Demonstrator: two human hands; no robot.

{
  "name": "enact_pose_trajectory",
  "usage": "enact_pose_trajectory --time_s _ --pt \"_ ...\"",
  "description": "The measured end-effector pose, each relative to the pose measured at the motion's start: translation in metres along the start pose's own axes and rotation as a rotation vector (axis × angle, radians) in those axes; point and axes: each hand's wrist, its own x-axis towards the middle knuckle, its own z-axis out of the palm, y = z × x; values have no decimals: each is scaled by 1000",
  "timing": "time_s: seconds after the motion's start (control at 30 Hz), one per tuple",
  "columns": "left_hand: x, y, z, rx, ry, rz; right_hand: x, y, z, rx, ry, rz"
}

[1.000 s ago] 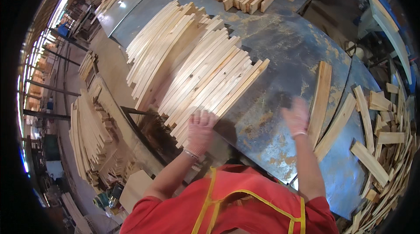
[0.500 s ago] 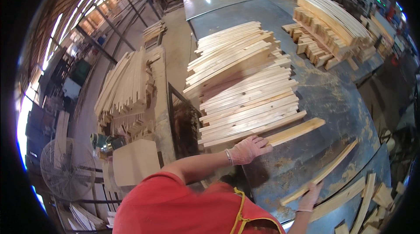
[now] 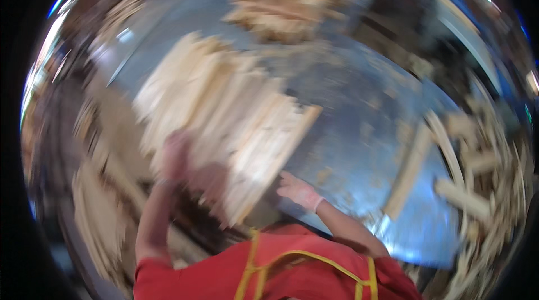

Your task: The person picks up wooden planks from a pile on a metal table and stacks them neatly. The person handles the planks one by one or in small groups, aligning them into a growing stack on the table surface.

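Note:
A row of pale wooden strips point(image 3: 208, 98) lies side by side on a blue-grey metal table point(image 3: 348, 148). Over the row's left part is my left hand point(image 3: 178, 154), in a pinkish glove; motion smears its fingers, so whether it touches the wood I cannot tell. My right hand point(image 3: 299, 190), gloved too, is beside the near end of the outermost strip point(image 3: 283, 165). Its fingers reach toward that strip's edge and look stretched out, with nothing seen in them. The whole picture is blurred.
A stacked pile of wooden pieces point(image 3: 281, 2) stands at the table's far side. Toward the right edge lies a longer board point(image 3: 411, 171), with a heap of offcuts point(image 3: 488, 188) beyond it. Sawdust is scattered on the table. More strips point(image 3: 98, 216) are at lower left.
My view has swung to the right. The two strips beside my hands no longer lie apart on the table. My left hand is now over the row, my right hand near its outer edge.

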Motion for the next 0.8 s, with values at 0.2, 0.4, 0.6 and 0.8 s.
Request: enact_pose_trajectory --time_s 0.2,0.4,0.6,0.8 --pt "-14 -12 24 551 41 -49 -123 140 -179 -637 974 104" --pt "33 180 101 -119 170 163 -252 181 -226 -757 1371 583" --pt "17 481 110 -301 -300 503 -267 159 -196 -428 859 -178" --pt "-4 640 172 -101 -528 243 -274 219 -351 -680 1265 271"
